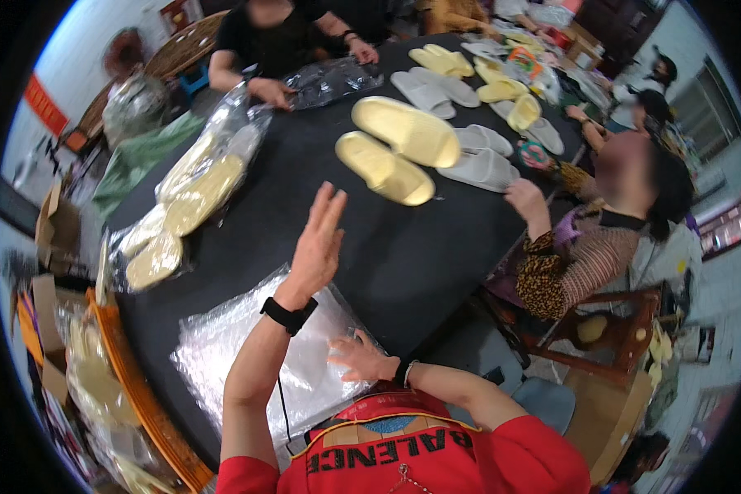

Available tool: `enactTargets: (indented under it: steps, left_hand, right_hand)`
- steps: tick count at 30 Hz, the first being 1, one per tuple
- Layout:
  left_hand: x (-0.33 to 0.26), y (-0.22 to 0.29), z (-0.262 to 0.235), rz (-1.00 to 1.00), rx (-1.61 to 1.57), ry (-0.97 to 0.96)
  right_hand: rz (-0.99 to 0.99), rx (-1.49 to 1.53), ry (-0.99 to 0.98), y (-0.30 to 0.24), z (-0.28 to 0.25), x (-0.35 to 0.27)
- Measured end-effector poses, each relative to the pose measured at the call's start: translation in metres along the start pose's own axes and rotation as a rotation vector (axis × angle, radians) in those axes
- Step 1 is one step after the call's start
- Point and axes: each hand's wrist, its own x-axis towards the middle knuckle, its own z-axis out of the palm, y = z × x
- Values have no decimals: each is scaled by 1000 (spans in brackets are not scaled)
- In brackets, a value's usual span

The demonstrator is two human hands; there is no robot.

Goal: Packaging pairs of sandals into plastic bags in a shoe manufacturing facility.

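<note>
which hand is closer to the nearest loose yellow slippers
Left. The left hand is raised just short of the yellow slippers; the right hand is at the clear plastic bags, farther away.

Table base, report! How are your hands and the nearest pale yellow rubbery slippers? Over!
Left hand open, short of the pale yellow rubbery slippers. Right hand spread on a shiny clear plastic stack. Light grey rubbery slippers close beside the yellow pair.

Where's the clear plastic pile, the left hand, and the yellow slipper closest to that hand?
Clear plastic pile [311,362]: head view, on its shiny top.
Left hand [315,247]: head view, middle of the hand.
Yellow slipper [385,170]: head view, middle of its top side.
</note>
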Motion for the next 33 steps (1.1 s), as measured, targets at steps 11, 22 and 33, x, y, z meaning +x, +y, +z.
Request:
enactTargets:
  steps: [11, 22, 33]
  left_hand:
    - [-238, -2, -33, -395, 791, -285]
    - [-356, 12, -31, -515, 543, -676]
    - [-259, -144, -244, -798, 27, 387]
  right_hand:
    - [-117, -107, 35, -3, -29, 3]
    - [-226, -298, 2, 12, -8, -4]
    - [-179, -350, -72, 3, -20, 1]
